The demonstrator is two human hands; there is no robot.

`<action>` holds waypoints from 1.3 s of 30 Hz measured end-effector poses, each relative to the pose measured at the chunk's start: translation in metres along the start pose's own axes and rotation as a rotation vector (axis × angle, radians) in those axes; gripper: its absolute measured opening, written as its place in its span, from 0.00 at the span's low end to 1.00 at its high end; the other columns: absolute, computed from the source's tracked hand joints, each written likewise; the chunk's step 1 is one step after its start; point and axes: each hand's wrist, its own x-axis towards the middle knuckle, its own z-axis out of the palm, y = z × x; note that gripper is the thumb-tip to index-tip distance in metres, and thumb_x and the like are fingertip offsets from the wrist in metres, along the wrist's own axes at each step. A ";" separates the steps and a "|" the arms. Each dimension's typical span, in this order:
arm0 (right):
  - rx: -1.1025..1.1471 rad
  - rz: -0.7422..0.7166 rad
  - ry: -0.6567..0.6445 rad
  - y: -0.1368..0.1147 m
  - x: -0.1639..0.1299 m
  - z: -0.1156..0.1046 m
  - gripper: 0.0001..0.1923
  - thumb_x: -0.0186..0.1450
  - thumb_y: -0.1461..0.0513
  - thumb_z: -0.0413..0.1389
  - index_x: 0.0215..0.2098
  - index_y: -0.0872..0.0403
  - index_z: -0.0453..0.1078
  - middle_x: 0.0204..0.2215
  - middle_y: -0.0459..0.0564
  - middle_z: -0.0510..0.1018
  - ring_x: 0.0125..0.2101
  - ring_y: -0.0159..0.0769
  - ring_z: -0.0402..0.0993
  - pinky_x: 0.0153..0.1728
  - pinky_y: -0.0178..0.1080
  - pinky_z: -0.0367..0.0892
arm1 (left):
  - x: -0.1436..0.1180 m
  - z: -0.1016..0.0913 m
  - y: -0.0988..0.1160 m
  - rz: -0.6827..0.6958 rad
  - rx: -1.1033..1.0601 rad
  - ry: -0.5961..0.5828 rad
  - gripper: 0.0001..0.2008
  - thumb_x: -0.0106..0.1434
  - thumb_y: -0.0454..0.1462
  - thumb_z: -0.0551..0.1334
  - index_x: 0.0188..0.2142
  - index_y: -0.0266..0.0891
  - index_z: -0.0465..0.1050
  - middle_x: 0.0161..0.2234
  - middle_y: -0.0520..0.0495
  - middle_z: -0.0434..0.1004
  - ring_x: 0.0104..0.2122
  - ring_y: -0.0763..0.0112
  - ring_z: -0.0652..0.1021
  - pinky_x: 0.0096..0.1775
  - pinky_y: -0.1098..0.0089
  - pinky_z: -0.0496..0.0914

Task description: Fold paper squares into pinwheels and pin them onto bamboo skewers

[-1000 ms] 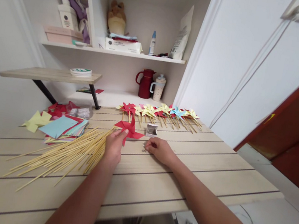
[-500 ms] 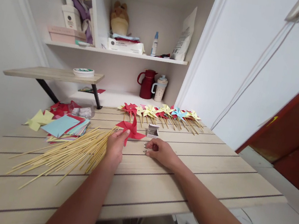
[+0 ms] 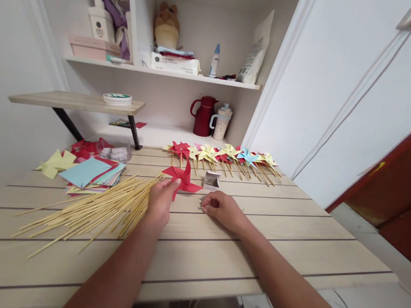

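Note:
My left hand (image 3: 162, 196) pinches a red paper pinwheel (image 3: 185, 179) between thumb and fingers, holding it over the table near the tips of the wooden sticks (image 3: 91, 211). Close to its right, my right hand (image 3: 222, 210) rests low on the tabletop with thumb and fingers curled together. Small shiny pins (image 3: 201, 203) show at those fingertips; whether one is gripped is too small to tell. Just behind sits a small open box (image 3: 211, 180). Finished pinwheels (image 3: 208, 154) in red, yellow and blue lie on their sticks in a row at the back.
Coloured paper sheets (image 3: 87, 172) and a yellow paper cutout (image 3: 56, 163) are stacked at the left, by a clear plastic container (image 3: 117, 152). A small raised shelf (image 3: 77, 101) stands behind them. A red jug (image 3: 204, 116) and a lidded cup (image 3: 221, 122) stand at the back.
The whole view has shifted slightly to the right. Both hands keep nearly the same pose, the left still on the red pinwheel and the right still at the pins.

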 end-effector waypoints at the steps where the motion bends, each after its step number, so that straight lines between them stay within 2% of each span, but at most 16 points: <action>1: 0.003 -0.004 -0.002 0.001 0.000 0.000 0.05 0.57 0.66 0.60 0.31 0.52 0.76 0.30 0.46 0.77 0.30 0.33 0.69 0.32 0.34 0.62 | 0.000 0.000 0.000 0.001 0.002 -0.003 0.11 0.48 0.38 0.73 0.33 0.38 0.80 0.33 0.48 0.83 0.36 0.66 0.80 0.44 0.65 0.71; 7: 0.021 -0.018 -0.006 0.003 0.002 0.001 0.07 0.57 0.67 0.57 0.33 0.53 0.76 0.29 0.46 0.76 0.29 0.33 0.69 0.32 0.34 0.63 | 0.000 -0.001 -0.001 0.007 0.016 -0.033 0.13 0.48 0.39 0.72 0.34 0.38 0.81 0.32 0.47 0.83 0.36 0.65 0.80 0.43 0.64 0.72; 14: 0.020 -0.002 0.002 -0.002 0.000 0.000 0.05 0.56 0.64 0.61 0.32 0.52 0.77 0.29 0.46 0.75 0.30 0.34 0.69 0.32 0.35 0.62 | 0.001 -0.002 -0.002 0.005 0.016 -0.034 0.14 0.47 0.40 0.72 0.35 0.37 0.81 0.33 0.46 0.83 0.36 0.64 0.80 0.42 0.64 0.71; 39: 0.073 0.020 0.005 0.003 0.004 0.005 0.01 0.54 0.64 0.62 0.27 0.52 0.76 0.28 0.46 0.79 0.31 0.35 0.72 0.35 0.36 0.65 | 0.001 -0.002 -0.003 0.007 0.019 -0.059 0.15 0.47 0.41 0.73 0.35 0.38 0.81 0.32 0.46 0.83 0.37 0.63 0.80 0.43 0.63 0.71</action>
